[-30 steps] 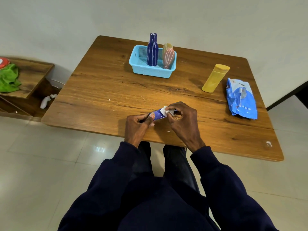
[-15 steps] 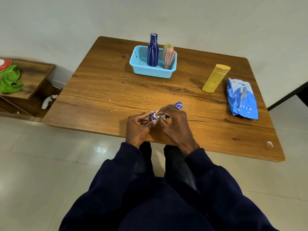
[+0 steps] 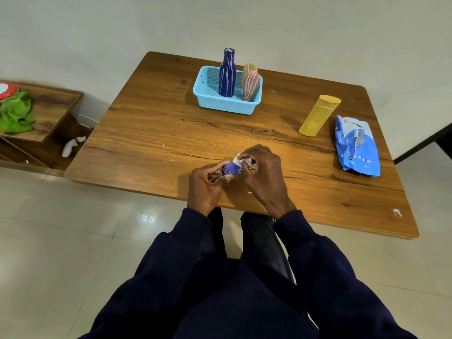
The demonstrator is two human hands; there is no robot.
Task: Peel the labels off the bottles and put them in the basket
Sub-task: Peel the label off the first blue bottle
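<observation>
Table (image 3: 151,133): wooden. The work is at its 6 o'clock edge, nearest the person.
Basket (image 3: 220,104): light blue, at 12 o'clock on the table. It holds a dark blue bottle (image 3: 227,74) upright and a pink bottle (image 3: 250,85) leaning. A pale yellowish one behind the pink is mostly hidden.
Yellow bottle (image 3: 318,116): stands at 2 o'clock, well apart from the basket. Whether it carries a label cannot be told from this side.
Right hand (image 3: 264,172): fingertips pinch the white label (image 3: 241,160) at the 1 o'clock end of the small purple bottle (image 3: 232,168).
Left hand (image 3: 208,185): fingers curled round the small purple bottle's 7 o'clock end, steadying it.
Small purple bottle: held roughly level between both hands at the 6 o'clock edge. It is probably light, stiff plastic, smooth enough to twist in the grip, so it is best gripped round the body.
White label: thin, crumpled paper that will likely tear. Take it by the loose edge and pull low along the surface.
Hidden: the right hand covers the bottle's far half and cap. How much label remains stuck cannot be seen.
</observation>
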